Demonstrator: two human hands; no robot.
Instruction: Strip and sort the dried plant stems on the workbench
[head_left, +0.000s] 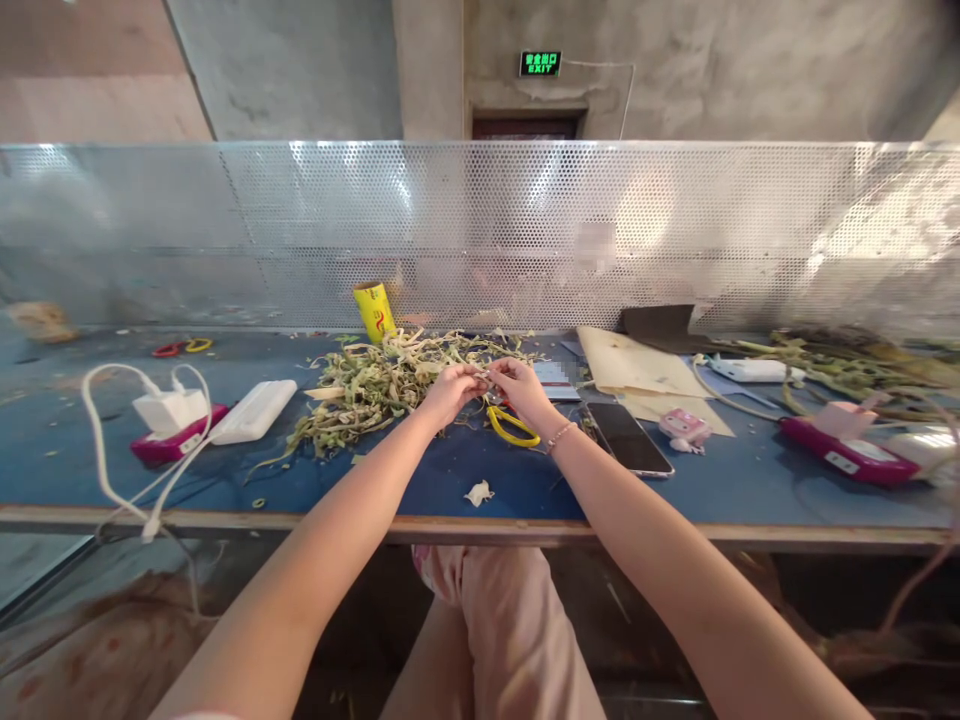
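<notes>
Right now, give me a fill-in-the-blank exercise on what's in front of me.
The plants lie on a ____ table.
The tube behind them is mostly ____.
The hand nearer the phone is the ____ one.
The lit sign reads ____ in English.

Missing words: blue, yellow, right, EXIT.

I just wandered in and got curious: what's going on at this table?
A person sits at a blue table, bare hands brought close together at the right side of a heap of dried-looking plant stems. The fingertips of the left hand and right hand nearly meet; anything between them is too small to make out. A yellow looped handle lies close by, and a phone lies farther right.
</notes>
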